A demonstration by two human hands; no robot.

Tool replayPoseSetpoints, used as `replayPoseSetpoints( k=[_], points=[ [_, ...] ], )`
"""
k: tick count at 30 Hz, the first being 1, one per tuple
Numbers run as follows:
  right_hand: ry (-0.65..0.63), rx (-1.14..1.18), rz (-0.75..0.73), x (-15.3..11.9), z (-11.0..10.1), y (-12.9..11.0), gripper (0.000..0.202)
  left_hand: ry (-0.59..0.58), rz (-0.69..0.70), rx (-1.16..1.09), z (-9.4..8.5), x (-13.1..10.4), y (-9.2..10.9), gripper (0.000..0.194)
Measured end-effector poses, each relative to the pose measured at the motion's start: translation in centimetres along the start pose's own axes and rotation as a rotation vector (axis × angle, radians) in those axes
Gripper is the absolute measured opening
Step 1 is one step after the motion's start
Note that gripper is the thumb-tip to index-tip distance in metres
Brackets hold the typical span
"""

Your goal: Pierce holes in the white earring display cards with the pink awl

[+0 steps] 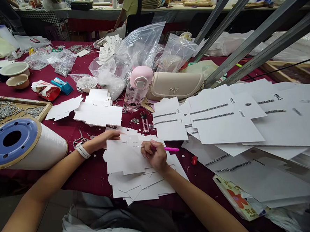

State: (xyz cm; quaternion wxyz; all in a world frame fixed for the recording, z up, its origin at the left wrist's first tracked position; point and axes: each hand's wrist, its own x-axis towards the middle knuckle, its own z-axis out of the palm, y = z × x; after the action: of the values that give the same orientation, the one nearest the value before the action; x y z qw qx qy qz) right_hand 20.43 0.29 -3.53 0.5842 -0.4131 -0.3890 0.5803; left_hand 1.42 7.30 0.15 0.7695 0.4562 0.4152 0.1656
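Note:
My left hand point(109, 137), with a white watch on its wrist, is closed on the upper left edge of a white jewellery card point(120, 156) printed MNG. That card lies atop a loose pile of blank-looking white cards point(148, 186). In my right hand point(156, 155) is a pink-handled awl point(171, 149); its thin metal shaft points left across the card's face. The very tip is too small to make out. To the right lie finished-looking cards point(223, 118), each with two dark silver chain strips point(209, 109) on it.
A large thread spool point(51, 143) stands at left beside a wooden tray point(45, 110) of chains. Ahead are more white cards point(98, 112), a pink-lidded bottle point(135, 92), a beige bag point(175, 85) and plastic bags point(140, 43). Metal bars point(225, 31) slant across the upper right. Someone sits beyond.

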Motion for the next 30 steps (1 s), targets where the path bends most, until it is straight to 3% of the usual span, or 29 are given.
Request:
replayPoseSetpoints(
  k=[3, 5, 9, 15, 21, 30],
  points=[
    [0.124, 0.013, -0.058, 0.3, -0.1, -0.1, 0.038, -0.123, -0.003, -0.219, -0.3, -0.5, -0.2, 0.055],
    [0.208, 0.028, -0.092, 0.6, -0.1, -0.3, 0.037, -0.156, 0.009, -0.265, -0.2, -0.7, -0.4, 0.049],
    [0.256, 0.046, -0.111, 0.9, -0.1, -0.5, 0.035, -0.011, -0.07, -0.156, 0.7, -0.7, -0.6, 0.035],
    [0.177, -0.008, -0.112, 0.5, 0.0, -0.4, 0.039, 0.084, -0.114, -0.105, 1.1, -0.1, -1.1, 0.038],
    [-0.108, -0.15, -0.055, -0.2, 0.0, -0.1, 0.039, 0.125, -0.13, -0.091, 1.1, -0.2, -1.0, 0.034],
    [-0.118, -0.213, 0.041, 0.0, 0.5, -0.2, 0.038, 0.173, -0.095, -0.06, 1.7, 0.1, -1.1, 0.036]
  ],
)
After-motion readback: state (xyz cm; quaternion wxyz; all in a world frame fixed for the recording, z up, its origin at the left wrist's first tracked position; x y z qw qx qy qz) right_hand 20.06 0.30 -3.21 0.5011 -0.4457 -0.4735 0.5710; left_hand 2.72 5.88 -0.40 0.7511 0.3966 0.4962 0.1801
